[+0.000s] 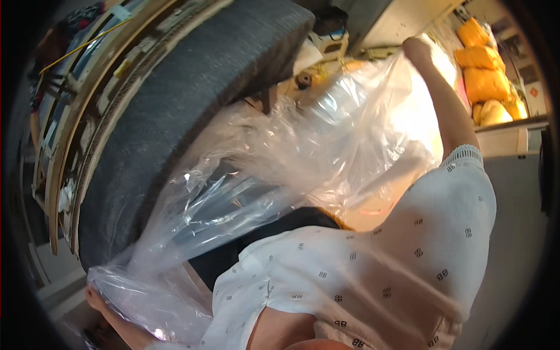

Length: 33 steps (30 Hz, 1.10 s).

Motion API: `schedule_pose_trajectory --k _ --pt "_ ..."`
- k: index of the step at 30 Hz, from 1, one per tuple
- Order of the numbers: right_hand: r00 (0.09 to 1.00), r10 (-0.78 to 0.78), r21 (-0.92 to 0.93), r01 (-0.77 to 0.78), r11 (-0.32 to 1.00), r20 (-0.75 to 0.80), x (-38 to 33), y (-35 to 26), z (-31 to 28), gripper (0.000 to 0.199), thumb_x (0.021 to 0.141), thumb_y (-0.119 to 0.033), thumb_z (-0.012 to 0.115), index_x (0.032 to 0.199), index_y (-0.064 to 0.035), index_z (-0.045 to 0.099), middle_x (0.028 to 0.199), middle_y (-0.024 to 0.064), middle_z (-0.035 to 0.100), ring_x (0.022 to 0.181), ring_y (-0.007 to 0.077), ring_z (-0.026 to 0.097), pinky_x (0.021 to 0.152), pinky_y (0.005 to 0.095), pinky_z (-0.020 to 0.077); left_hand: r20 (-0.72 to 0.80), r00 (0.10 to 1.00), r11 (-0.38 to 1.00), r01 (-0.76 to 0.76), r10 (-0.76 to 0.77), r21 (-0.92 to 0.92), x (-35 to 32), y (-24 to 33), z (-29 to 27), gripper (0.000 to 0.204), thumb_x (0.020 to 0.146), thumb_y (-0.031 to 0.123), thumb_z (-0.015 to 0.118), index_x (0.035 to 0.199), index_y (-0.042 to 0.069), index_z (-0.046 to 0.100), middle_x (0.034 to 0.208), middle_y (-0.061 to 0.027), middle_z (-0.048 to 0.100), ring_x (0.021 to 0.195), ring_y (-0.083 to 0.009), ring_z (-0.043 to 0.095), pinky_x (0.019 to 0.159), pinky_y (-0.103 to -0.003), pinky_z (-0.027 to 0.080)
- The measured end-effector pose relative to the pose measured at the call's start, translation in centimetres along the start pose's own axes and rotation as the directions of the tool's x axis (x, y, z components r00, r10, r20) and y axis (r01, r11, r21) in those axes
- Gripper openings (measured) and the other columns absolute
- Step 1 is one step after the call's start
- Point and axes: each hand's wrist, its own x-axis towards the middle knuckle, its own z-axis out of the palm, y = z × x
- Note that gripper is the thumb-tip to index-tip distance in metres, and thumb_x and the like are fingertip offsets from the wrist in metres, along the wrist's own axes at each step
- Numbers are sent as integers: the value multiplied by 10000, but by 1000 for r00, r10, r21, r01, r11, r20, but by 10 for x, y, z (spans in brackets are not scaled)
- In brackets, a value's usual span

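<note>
A large sheet of clear plastic film [280, 146], crumpled and shiny, stretches across the view between my two hands. My right hand [417, 51] is raised at the far right, its fingers closed on the film's upper edge. Low at the left, my left hand [93, 297] grips another edge; film hides part of its fingers. Beside the film, on its left, stands a big piece of furniture covered in dark grey fabric [157, 111], tilted, with a bare wooden frame [79, 140] along its far side. The film overlaps the fabric's near edge.
Several orange-yellow bundles [487, 81] are piled at the far right. Behind the film stand a cream plastic stool [332, 45] with a dark bag on it and a roll [303, 80]. Another person's patterned sleeve [76, 20] shows at the upper left, behind the frame.
</note>
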Motion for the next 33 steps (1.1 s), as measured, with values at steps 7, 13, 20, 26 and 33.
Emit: schedule_pose_trajectory --k 7,13,20,26,33 --pt "635 533 828 448 336 -560 132 -62 -188 469 827 -316 446 1145 27 411 1136 159 403 1034 260 384 872 304 332 -162 916 930 366 -367 -35 11 9 64 348 803 357 467 887 57 623 870 -173 619 779 -342 572 700 -398 424" --pt "738 -311 534 657 532 -598 117 -240 -139 392 877 -329 417 1117 -30 501 1125 172 533 1004 283 529 850 388 401 -14 922 917 387 -388 94 -6 -30 36 447 760 413 508 989 45 618 982 -144 617 897 -308 584 795 -391 441" --pt "975 -61 849 216 482 -214 141 -270 -111 552 850 -445 414 1240 -55 433 1156 192 523 1104 315 477 923 362 363 -112 882 881 434 -458 -188 -42 -58 16 375 826 350 499 1083 93 592 1091 -109 590 956 -283 572 838 -357 428" --pt "962 -193 -30 191 981 -192 156 -250 -145 448 887 -439 373 996 -55 577 1013 171 547 938 320 550 761 394 453 -266 772 790 446 -578 -420 4 64 78 421 751 431 604 1002 96 645 917 -92 647 828 -193 604 753 -304 451" --pt "426 -893 969 -125 -214 -142 -29 -363 -322 267 886 -251 486 812 -10 572 755 64 592 735 148 584 663 267 463 -379 483 612 571 -789 -547 23 114 68 248 785 290 554 861 80 662 923 -157 624 894 -299 581 768 -362 440"
